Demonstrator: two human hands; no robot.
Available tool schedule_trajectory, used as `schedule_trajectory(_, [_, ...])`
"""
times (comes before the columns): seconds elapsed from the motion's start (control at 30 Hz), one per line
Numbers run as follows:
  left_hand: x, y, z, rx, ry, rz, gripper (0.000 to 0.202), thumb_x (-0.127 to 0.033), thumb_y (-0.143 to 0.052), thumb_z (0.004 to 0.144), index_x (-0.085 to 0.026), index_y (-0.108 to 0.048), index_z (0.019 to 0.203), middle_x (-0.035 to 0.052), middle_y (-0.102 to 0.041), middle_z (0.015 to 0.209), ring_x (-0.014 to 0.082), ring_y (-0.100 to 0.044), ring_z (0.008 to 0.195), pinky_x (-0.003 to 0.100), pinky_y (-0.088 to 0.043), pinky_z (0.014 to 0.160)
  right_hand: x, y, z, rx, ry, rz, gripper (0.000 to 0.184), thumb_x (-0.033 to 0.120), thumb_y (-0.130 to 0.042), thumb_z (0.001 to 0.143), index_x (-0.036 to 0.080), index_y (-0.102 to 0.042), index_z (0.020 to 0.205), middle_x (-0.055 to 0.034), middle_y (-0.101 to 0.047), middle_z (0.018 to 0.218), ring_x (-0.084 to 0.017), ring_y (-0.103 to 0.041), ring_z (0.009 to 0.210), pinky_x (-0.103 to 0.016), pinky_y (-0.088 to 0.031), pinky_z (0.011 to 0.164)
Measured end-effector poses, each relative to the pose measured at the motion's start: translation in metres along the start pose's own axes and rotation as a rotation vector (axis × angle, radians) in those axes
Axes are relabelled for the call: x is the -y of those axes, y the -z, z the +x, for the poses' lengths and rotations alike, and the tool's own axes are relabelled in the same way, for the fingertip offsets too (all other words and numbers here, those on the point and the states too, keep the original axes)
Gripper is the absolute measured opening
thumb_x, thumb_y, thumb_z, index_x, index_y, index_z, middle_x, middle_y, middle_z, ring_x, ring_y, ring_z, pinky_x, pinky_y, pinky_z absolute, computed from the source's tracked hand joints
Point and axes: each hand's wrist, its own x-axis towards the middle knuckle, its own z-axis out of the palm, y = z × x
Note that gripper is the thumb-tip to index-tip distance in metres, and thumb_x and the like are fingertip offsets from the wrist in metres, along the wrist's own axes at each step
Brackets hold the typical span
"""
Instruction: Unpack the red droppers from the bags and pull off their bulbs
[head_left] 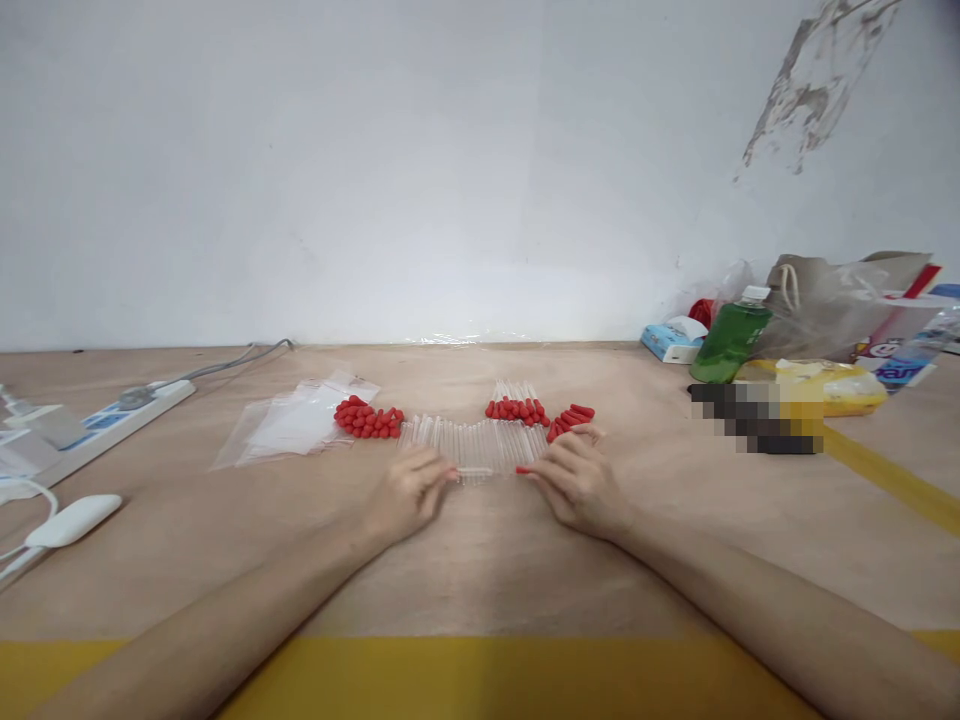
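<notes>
My left hand [409, 490] pinches one end of a clear dropper tube [475, 470], which points right. Between the fingertips of my right hand [583, 485] is a small red rubber bulb [522, 470], facing the tube with a gap between them. Just behind both hands lies a row of clear tubes [469, 438], side by side. Red bulbs [367, 418] are heaped to the left of the row, and more red bulbs [571, 418] lie by my right fingers, partly hidden. Farther back are several droppers [516, 405] with red bulbs fitted on clear tubes.
Clear plastic bags [292, 425] lie left of the bulbs. A power strip [112, 425] and a white cable piece [75, 522] are at far left. On the right stand a green bottle [731, 335], a tissue pack [670, 342] and a yellow packet [840, 388]. Yellow tape [480, 675] crosses the front.
</notes>
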Motion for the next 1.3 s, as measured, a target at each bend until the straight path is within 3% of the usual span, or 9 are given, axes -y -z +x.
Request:
schedule_trajectory(0.1, [0.021,0.006,-0.003,-0.109,0.194,0.060,0.024,-0.026,-0.040,0.088,-0.017,-0.062,0.087,0.0033,-0.055,0.071,0.0144,-0.052,0.067,0.027,-0.042,0.061,-0.023,0.005,-0.007,-0.095,-0.171,0.035,0.014,0.023,-0.052,0.081,0.022,-0.065,0.086,-0.0024,-0.060,0.076,-0.014,-0.051,0.074,-0.036,-0.034,0.080])
schedule_trajectory(0.2, [0.034,0.006,0.001,-0.117,0.282,0.099,0.026,-0.025,-0.037,0.088,-0.017,-0.060,0.098,0.0042,-0.053,0.079,0.0153,-0.052,0.075,0.027,-0.044,0.067,-0.039,0.005,-0.005,-0.170,-0.296,0.182,0.021,0.026,-0.048,0.082,0.021,-0.064,0.096,-0.0054,-0.056,0.085,-0.015,-0.053,0.079,-0.030,-0.043,0.073])
schedule_trajectory(0.33, [0.041,-0.001,0.007,-0.124,0.296,0.143,0.027,-0.021,-0.037,0.087,-0.017,-0.060,0.101,0.0038,-0.050,0.077,0.0154,-0.051,0.074,0.028,-0.044,0.066,-0.051,0.001,0.001,-0.225,-0.491,0.231,0.027,0.028,-0.045,0.082,0.018,-0.064,0.100,-0.0075,-0.054,0.089,-0.016,-0.054,0.083,-0.030,-0.045,0.073])
schedule_trajectory(0.57, [0.043,-0.007,0.009,-0.151,0.205,0.097,0.020,-0.021,-0.043,0.084,-0.017,-0.062,0.090,0.0037,-0.055,0.079,0.0133,-0.053,0.070,0.026,-0.046,0.063,-0.077,0.001,-0.002,-0.238,-0.876,0.292,0.035,0.041,-0.054,0.074,0.013,-0.060,0.094,-0.0065,-0.061,0.077,-0.013,-0.051,0.060,-0.026,-0.042,0.056])
schedule_trajectory(0.73, [0.030,-0.007,0.011,-0.101,0.188,0.029,0.023,-0.030,-0.048,0.082,-0.016,-0.064,0.089,0.0064,-0.057,0.089,0.0154,-0.056,0.077,0.029,-0.049,0.069,-0.087,0.000,-0.005,-0.114,-0.894,0.228,0.037,0.048,-0.050,0.075,0.016,-0.064,0.086,-0.0061,-0.064,0.076,-0.015,-0.052,0.065,-0.027,-0.039,0.061])
schedule_trajectory(0.83, [0.026,-0.007,0.012,-0.054,0.195,-0.003,0.028,-0.036,-0.048,0.082,-0.017,-0.063,0.095,0.0069,-0.056,0.094,0.0161,-0.056,0.079,0.031,-0.050,0.071,-0.091,-0.004,-0.005,-0.026,-0.850,0.132,0.033,0.046,-0.049,0.076,0.019,-0.066,0.086,-0.0048,-0.065,0.080,-0.018,-0.053,0.075,-0.029,-0.038,0.067])
schedule_trajectory(0.97, [0.024,-0.002,0.010,-0.047,0.176,0.013,0.034,-0.041,-0.053,0.078,-0.018,-0.062,0.102,0.0084,-0.056,0.099,0.0214,-0.054,0.093,0.038,-0.047,0.083,-0.094,-0.007,-0.004,0.046,-0.791,-0.015,0.027,0.042,-0.050,0.077,0.023,-0.068,0.084,-0.0038,-0.065,0.087,-0.020,-0.052,0.087,-0.034,-0.034,0.078])
schedule_trajectory(1.13, [0.028,0.015,0.004,0.163,0.081,0.004,0.041,-0.040,-0.052,0.080,-0.022,-0.055,0.117,0.0092,-0.051,0.121,0.0253,-0.047,0.112,0.042,-0.040,0.095,-0.094,-0.007,-0.006,0.048,-0.775,-0.088,0.028,0.046,-0.051,0.075,0.027,-0.068,0.088,-0.0047,-0.061,0.096,-0.023,-0.049,0.095,-0.039,-0.030,0.080])
schedule_trajectory(1.3, [0.039,0.025,0.001,0.364,0.024,-0.041,0.042,-0.034,-0.039,0.088,-0.027,-0.039,0.130,0.0046,-0.039,0.136,0.0232,-0.030,0.128,0.046,-0.027,0.104,-0.091,-0.001,-0.001,-0.063,-0.810,-0.078,0.028,0.040,-0.048,0.076,0.022,-0.068,0.084,-0.0055,-0.061,0.088,-0.021,-0.052,0.088,-0.035,-0.031,0.077])
